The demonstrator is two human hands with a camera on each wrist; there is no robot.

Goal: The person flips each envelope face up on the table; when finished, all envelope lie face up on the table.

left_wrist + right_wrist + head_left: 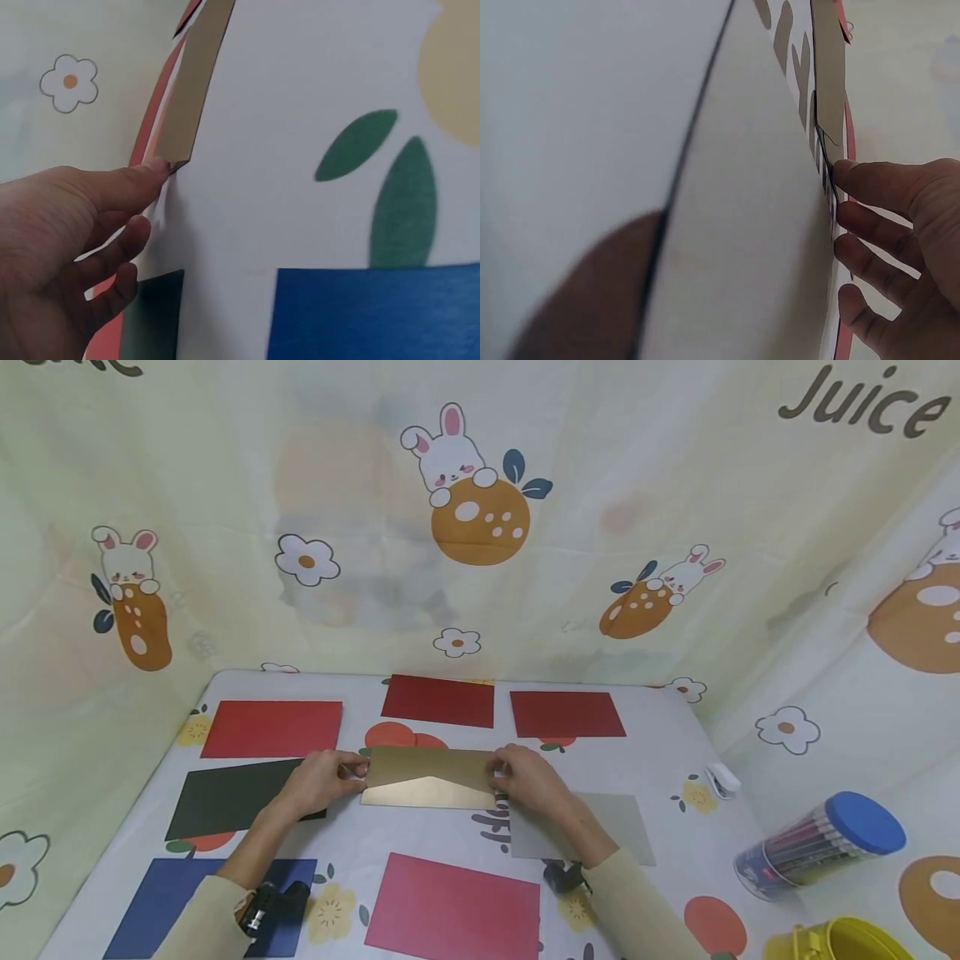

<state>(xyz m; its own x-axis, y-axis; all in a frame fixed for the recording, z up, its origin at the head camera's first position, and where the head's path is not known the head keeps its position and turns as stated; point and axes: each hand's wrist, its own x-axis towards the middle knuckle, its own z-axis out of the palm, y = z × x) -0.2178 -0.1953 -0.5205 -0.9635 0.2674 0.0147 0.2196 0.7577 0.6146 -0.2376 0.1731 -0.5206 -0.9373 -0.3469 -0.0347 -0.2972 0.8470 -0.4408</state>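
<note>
A gold-brown sheet of paper (431, 764) lies across the middle of the table, with a darker upper band and a paler lower strip that rises to a low peak. My left hand (318, 783) pinches its left end between thumb and fingers. At the opposite end my right hand (529, 782) grips the paper's right edge. The left wrist view has the thumb and forefinger at a corner of the tan paper (191, 97), the other fingers loosely bent. In the right wrist view, fingertips meet the near end of the paper (829, 67).
Red sheets (273, 728) line the back. A dark green sheet (225, 797) and a blue one (142, 902) lie left, a pink one (453, 902) in front. Under my right forearm is a grey sheet (626, 827). A blue-lidded pen jar (817, 843) and yellow bucket (855, 939) stand right.
</note>
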